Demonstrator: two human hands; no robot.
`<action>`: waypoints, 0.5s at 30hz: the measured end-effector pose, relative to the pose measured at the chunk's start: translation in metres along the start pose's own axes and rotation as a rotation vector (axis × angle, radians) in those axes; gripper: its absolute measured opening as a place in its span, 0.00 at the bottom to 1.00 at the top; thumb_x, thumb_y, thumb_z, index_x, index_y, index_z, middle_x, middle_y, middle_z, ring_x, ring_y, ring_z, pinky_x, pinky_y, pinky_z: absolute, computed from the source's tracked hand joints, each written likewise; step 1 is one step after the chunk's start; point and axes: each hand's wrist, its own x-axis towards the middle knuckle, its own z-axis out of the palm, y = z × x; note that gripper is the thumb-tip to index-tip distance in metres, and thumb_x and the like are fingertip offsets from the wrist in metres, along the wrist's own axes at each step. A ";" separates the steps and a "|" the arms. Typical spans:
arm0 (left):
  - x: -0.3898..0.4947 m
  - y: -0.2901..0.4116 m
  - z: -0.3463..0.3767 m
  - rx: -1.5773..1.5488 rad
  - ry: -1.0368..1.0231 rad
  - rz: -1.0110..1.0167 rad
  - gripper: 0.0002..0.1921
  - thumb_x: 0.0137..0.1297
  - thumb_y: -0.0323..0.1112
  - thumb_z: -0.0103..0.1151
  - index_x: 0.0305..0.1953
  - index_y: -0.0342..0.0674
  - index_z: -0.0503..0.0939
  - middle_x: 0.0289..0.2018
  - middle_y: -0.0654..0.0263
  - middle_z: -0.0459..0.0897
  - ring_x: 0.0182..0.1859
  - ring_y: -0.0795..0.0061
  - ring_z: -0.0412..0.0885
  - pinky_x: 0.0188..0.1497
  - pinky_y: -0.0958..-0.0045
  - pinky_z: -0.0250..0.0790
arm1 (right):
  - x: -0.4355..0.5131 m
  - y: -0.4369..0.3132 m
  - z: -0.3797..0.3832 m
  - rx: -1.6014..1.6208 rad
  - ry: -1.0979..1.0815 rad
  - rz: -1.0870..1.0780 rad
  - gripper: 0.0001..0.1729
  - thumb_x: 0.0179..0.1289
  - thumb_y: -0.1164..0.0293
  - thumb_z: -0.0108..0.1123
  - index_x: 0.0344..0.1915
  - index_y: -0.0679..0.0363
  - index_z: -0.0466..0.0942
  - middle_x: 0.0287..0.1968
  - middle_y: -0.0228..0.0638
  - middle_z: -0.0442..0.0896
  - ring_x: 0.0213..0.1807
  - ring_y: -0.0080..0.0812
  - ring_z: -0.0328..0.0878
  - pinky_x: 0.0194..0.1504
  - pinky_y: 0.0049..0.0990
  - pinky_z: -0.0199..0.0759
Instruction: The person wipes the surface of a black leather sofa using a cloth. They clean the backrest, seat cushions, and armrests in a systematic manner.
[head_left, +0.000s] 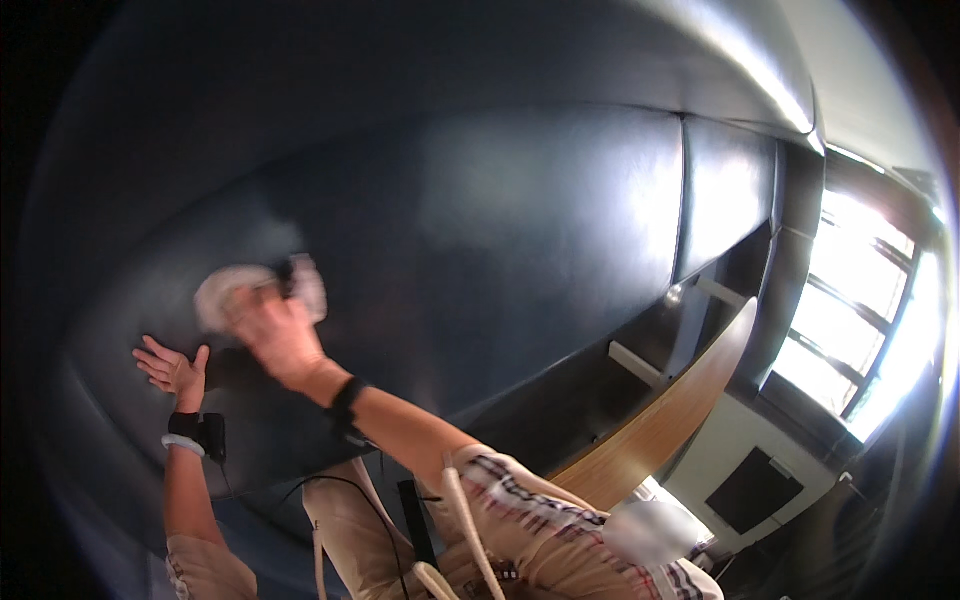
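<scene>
My right hand (274, 330) presses a pale cloth (225, 292) against a dark, glossy upholstered seat (480, 285). The hand and cloth are motion-blurred, and part of the cloth is hidden beneath the fingers. My left hand (169, 366) is at the seat's left side with fingers spread, holding nothing. Whether its palm bears on the upholstery I cannot tell. A black band and a light ring-shaped bracelet (183, 444) circle the left wrist. Another black band (346, 405) is on the right wrist.
A dark padded backrest (420, 67) curves along the far side of the seat. To the right stands a wood-topped table (660, 420), its edge near the seat. Beyond is a bright window (847, 307). A thin black cable (360, 491) hangs before my body.
</scene>
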 end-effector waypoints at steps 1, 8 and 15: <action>0.002 -0.003 0.003 0.011 0.019 0.016 0.70 0.48 0.82 0.59 0.79 0.48 0.32 0.78 0.41 0.26 0.78 0.31 0.30 0.74 0.31 0.39 | 0.010 -0.013 0.004 0.030 -0.052 -0.254 0.21 0.62 0.68 0.57 0.57 0.48 0.76 0.70 0.37 0.68 0.68 0.47 0.64 0.61 0.48 0.65; 0.009 -0.014 0.012 0.055 0.081 0.044 0.69 0.45 0.90 0.44 0.79 0.49 0.34 0.78 0.38 0.31 0.78 0.30 0.35 0.73 0.31 0.43 | -0.105 0.157 -0.037 -0.295 0.295 0.412 0.26 0.67 0.69 0.54 0.66 0.55 0.71 0.68 0.43 0.71 0.73 0.39 0.63 0.68 0.39 0.58; 0.016 -0.023 0.022 0.084 0.112 0.059 0.70 0.43 0.94 0.35 0.79 0.48 0.36 0.78 0.36 0.33 0.78 0.28 0.38 0.73 0.30 0.44 | -0.308 0.263 -0.057 -0.327 0.477 1.896 0.24 0.74 0.60 0.50 0.67 0.51 0.69 0.70 0.45 0.69 0.62 0.55 0.67 0.62 0.57 0.62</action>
